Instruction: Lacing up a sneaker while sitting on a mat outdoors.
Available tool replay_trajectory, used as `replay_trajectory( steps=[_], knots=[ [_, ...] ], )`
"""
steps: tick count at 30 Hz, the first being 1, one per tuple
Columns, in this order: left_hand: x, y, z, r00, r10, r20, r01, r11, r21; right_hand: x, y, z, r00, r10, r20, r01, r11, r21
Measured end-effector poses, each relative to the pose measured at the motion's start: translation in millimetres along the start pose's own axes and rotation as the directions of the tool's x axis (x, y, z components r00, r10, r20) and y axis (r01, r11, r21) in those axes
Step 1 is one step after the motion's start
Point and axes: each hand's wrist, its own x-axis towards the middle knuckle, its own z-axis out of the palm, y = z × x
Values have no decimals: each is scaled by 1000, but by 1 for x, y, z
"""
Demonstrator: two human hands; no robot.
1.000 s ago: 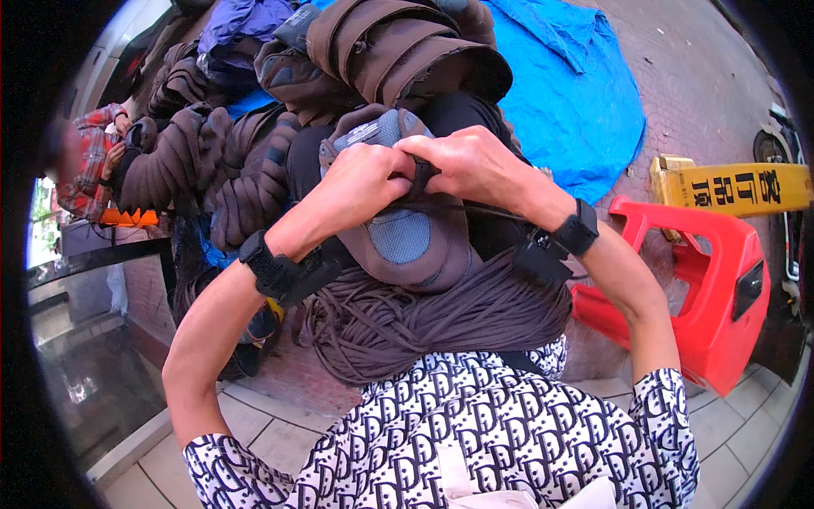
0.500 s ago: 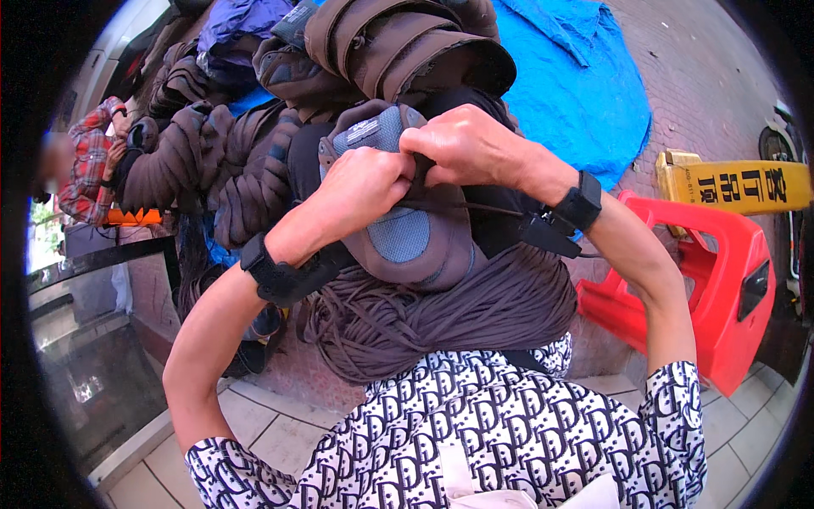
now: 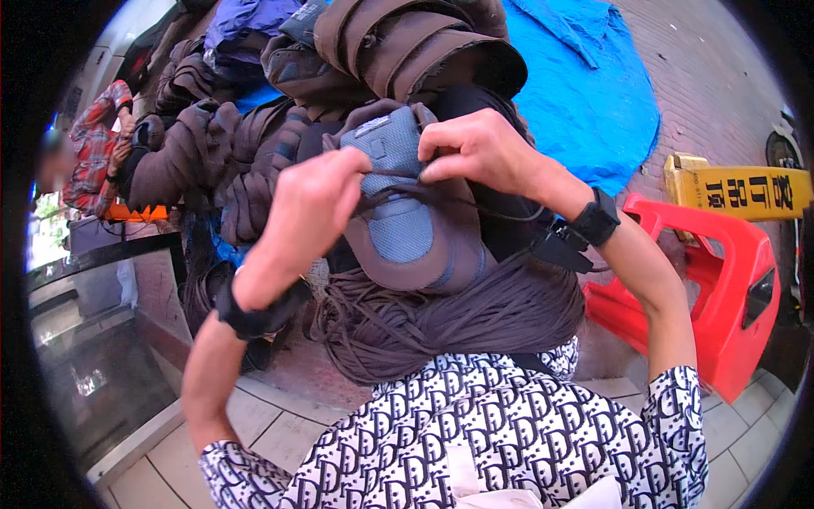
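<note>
A brown shoe upper (image 3: pixel 465 243) with a blue-grey mesh tongue and toe lies across my lap, toe toward me. A dark brown shoelace (image 3: pixel 397 202) crosses its opening, and a length trails off to the right. My left hand (image 3: pixel 312 222), slightly blurred, is closed in a pinch on the shoelace at the left side of the tongue. On the opposite eyelet edge my right hand (image 3: pixel 485 151) is closed, thumb and forefinger pinching the shoelace. Beneath the toe rests a thick bundle of brown shoelaces (image 3: pixel 475 316).
Stacks of brown shoe uppers (image 3: pixel 407 59) rise beyond my knees, with more piles (image 3: pixel 191 153) to the left. A blue tarp (image 3: pixel 585 102) spreads behind. A red plastic stool (image 3: pixel 721 297) and a yellow sign (image 3: pixel 738 188) stand right. A person in a plaid shirt (image 3: pixel 95 153) works at far left.
My hands were close together over the tongue. Now my left hand has drawn away left and toward me, uncovering the tongue, while the right stays near the eyelet edge.
</note>
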Motion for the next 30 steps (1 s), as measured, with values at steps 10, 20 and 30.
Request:
replay_trajectory(
  steps=[10,20,30],
  knots=[
    [-21,-1,11,901,432,-43,-409,877,254,58,-22,15,882,-176,436,126,982,142],
    [-27,9,1,994,23,-107,-39,987,-153,52,-19,20,910,-127,394,30,970,242],
    [-17,22,8,978,-140,-152,140,990,-12,51,-24,11,948,253,192,-313,844,435]
  ],
)
